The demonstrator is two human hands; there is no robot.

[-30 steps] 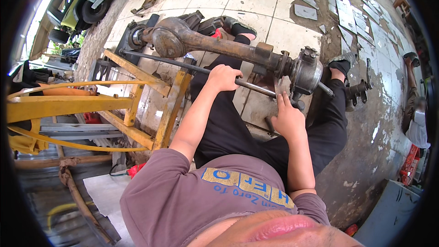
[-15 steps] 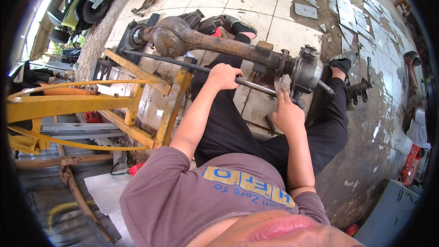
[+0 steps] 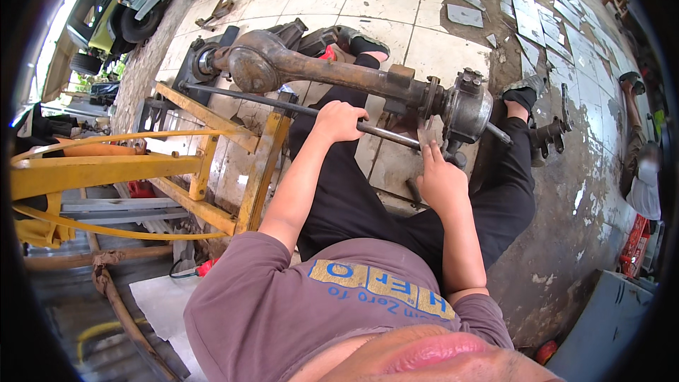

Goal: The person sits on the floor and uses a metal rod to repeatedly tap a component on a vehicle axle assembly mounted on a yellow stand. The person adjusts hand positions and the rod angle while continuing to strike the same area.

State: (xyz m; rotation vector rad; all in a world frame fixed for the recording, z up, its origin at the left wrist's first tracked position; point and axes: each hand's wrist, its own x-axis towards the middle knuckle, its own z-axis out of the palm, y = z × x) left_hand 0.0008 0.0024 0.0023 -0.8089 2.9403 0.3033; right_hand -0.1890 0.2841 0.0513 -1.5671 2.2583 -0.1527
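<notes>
A long dark metal rod [image 3: 254, 99] runs slantwise in front of a rusty axle housing [image 3: 332, 71]. My left hand [image 3: 339, 122] is closed around the rod, fingers wrapped over it. Close to the rod's right end, my right hand [image 3: 441, 180] has two fingers stretched forward and the others curled. At its fingertips is a thin, flat, brownish piece [image 3: 425, 129], too small to name, which it seems to pinch against the rod. Beyond that hand sits the round steel hub end [image 3: 468, 107] of the axle, with a short shaft sticking out.
A yellow metal frame [image 3: 106, 165] stands at the left, close to my left arm. My legs in black trousers [image 3: 506, 201] lie on either side of the work. Broken tiles [image 3: 537, 25] are scattered at the far right. A vehicle [image 3: 120, 7] is at the far left.
The whole view has shifted slightly, so the axle and rod appear a little further left. My left hand keeps its grip; my right hand stays by the rod's end.
</notes>
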